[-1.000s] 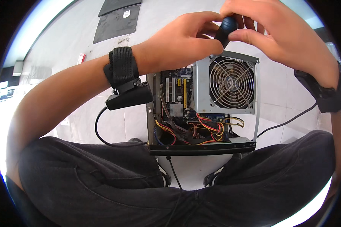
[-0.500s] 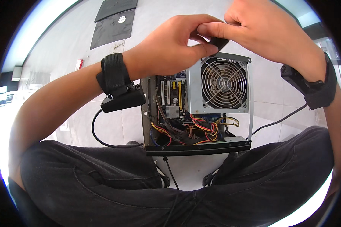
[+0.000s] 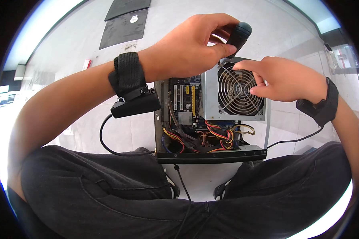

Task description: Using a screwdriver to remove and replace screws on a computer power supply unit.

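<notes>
My left hand (image 3: 205,46) is closed round a stubby black handle (image 3: 239,38) with a rounded top, like that of a screwdriver; its lower end reaches the far edge of the power supply. My right hand (image 3: 281,79) hovers over the power supply's fan grille (image 3: 241,89). Its fingers are bent but apart, and nothing shows between them. The silver power supply (image 3: 210,99) sits in an opened computer case (image 3: 211,157). To its left the motherboard (image 3: 184,104) shows its slots. Bundled red, yellow and black cables (image 3: 215,137) lie near the front. Dust coats the fan.
Two dark panels (image 3: 123,30) lie on the pale tiled floor (image 3: 79,87) at the far left, with a small red-and-white box (image 3: 87,64) nearer. Black cables (image 3: 103,139) run from my wrist-worn devices. My legs (image 3: 99,175) flank the case's near side.
My right hand has left the black handle and moved down and nearer, over the fan. The left hand keeps hold of the handle, now raised more upright. The view has shifted slightly.
</notes>
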### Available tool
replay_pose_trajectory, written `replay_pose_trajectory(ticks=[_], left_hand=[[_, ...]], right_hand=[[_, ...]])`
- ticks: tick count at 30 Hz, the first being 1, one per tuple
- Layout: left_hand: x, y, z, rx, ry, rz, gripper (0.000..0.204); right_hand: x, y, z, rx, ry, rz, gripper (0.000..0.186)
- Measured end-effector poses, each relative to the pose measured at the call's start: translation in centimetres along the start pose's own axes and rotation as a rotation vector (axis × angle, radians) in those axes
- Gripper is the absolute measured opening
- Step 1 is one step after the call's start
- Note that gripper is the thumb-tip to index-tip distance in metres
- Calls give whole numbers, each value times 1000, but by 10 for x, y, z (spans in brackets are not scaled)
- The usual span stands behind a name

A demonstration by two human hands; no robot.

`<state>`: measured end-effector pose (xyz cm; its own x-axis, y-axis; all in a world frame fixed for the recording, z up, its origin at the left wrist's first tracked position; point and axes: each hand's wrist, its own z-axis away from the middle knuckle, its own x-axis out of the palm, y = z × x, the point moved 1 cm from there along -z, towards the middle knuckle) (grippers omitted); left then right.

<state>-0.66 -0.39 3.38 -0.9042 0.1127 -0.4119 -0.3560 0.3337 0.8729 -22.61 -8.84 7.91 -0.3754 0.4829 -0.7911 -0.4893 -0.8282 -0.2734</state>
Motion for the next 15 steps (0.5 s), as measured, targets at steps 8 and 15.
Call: replay_pose_trajectory(ticks=[8,15], left_hand=[[-4,6,-2,-6,55,28,40],[-6,6,-1,-4,47,13,41]], right_hand=[[19,-3,-3,-114,246,124,52],[15,-5,-20,2,161,-244,30]])
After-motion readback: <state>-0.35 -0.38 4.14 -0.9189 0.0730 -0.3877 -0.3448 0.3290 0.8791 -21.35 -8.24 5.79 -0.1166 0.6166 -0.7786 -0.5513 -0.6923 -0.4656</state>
